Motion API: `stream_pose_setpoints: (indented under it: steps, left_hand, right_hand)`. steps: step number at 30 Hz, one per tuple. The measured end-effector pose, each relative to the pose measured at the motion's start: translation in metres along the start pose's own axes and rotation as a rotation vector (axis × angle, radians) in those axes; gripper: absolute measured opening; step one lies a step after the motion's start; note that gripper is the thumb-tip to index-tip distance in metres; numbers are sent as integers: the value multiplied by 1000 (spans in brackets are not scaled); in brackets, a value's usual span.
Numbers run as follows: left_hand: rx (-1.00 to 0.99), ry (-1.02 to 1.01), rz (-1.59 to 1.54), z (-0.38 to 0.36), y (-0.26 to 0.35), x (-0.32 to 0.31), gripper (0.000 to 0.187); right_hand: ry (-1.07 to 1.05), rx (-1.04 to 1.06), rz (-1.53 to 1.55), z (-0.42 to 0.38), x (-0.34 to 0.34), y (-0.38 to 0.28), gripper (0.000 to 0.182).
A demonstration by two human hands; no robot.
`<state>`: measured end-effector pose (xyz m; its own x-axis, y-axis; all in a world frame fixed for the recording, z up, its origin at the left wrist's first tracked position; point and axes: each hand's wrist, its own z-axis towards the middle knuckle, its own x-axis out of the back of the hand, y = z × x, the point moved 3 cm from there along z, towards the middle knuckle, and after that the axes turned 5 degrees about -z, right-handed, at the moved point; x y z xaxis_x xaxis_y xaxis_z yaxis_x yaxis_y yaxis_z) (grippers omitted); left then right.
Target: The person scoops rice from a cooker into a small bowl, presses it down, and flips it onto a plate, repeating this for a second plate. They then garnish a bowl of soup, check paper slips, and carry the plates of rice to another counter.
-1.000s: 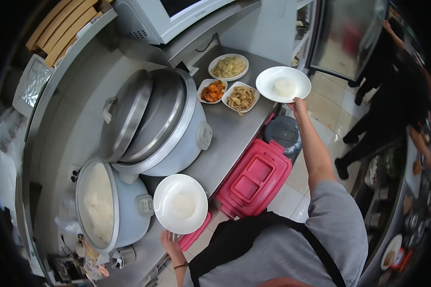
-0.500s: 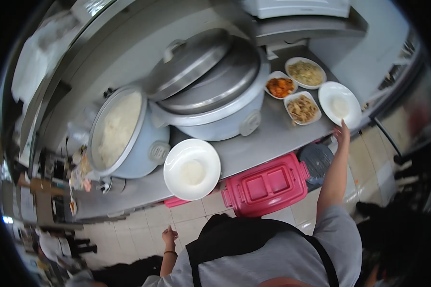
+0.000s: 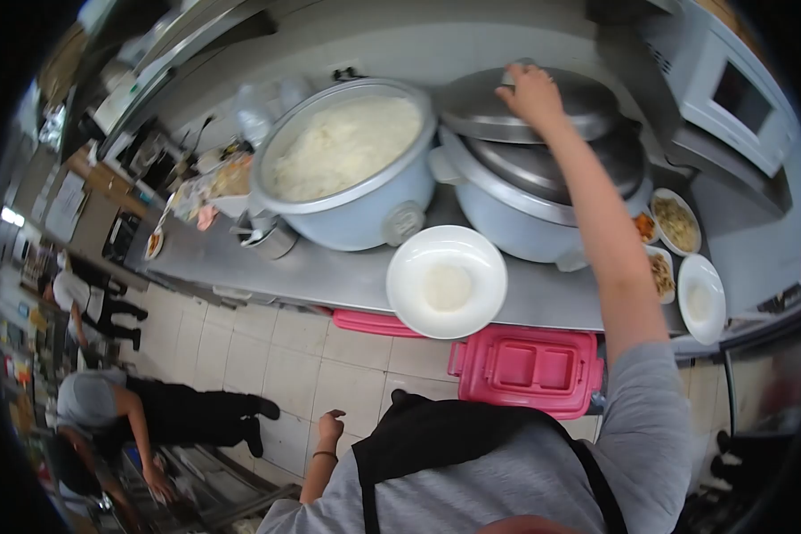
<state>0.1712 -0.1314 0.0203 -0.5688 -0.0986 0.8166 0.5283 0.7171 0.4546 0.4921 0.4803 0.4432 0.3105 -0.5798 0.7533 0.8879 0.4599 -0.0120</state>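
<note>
Since the earlier frame, right hand [image 3: 532, 93] left the far plate [image 3: 701, 299] and now curls its fingers [image 3: 516, 78] on the steel lid [image 3: 529, 105]; left hand [image 3: 331, 426] hangs open, empty, well below the desk [image 3: 329, 276].

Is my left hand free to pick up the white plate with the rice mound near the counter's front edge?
Probably yes: the left hand hangs empty below the counter, and nothing covers the white plate; the right hand is on the metal lid.

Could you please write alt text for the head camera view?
The right hand grips the metal lid atop the closed rice cooker, beside an open cooker of rice. The left hand hangs free.
</note>
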Motion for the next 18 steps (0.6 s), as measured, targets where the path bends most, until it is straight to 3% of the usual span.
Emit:
stream_pose_setpoints:
  steps: [3,4,6,8,9,10,13,15,18]
  left_hand:
    - [177,-65,-117,-19,-5,8,18]
    - [58,-145,-60,-15,-44,-8,22]
    - [314,-44,-163,-29,-74,-12,27]
    - [273,-68,-234,-31,-172,-61,19]
    - [267,-63,-247,-16,-180,-57,19]
    - [350,-68,-326,-35,-214,-58,18]
    - [611,-105,-545,-49,-273,-45,17]
    - [793,-132,-689,-56,-313,-25,18]
    - [1067,-159,-888,-43,-353,3,20]
  right_hand:
    - [-443,-282,-120,59,-46,8,42]
    - [-487,-395,-64,66,-65,16,44]
    - [-531,-493,-88,73,-79,17,44]
    - [-462,-575,-42,79,-94,28,39]
    - [-434,-575,-34,81,-99,35,39]
    - [-426,-636,-37,79,-83,30,40]
    - [-212,-545,-45,88,-79,58,54]
    - [2,-407,45,85,-48,32,58]
    - [42,-272,139,85,-20,-43,55]
